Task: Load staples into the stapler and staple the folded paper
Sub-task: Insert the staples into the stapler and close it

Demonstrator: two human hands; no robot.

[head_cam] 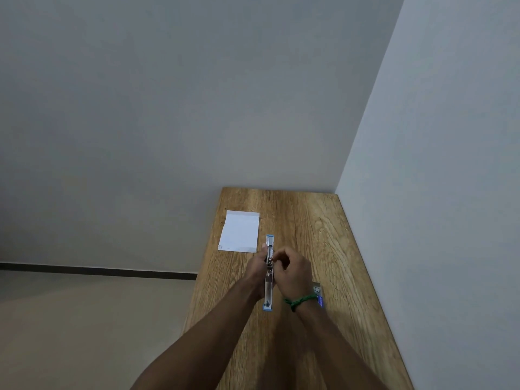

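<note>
A wooden table (323, 235) stands in a corner of plain grey-white walls (168, 108).

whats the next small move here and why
Probably seat the staples in the channel, then close the stapler: it lies swung open, left hand steadying it, right hand pinched over its middle. The paper waits untouched.

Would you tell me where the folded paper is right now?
In the head view, the folded paper lies flat on the wooden table near its far left edge, just beyond the stapler, untouched.
</note>
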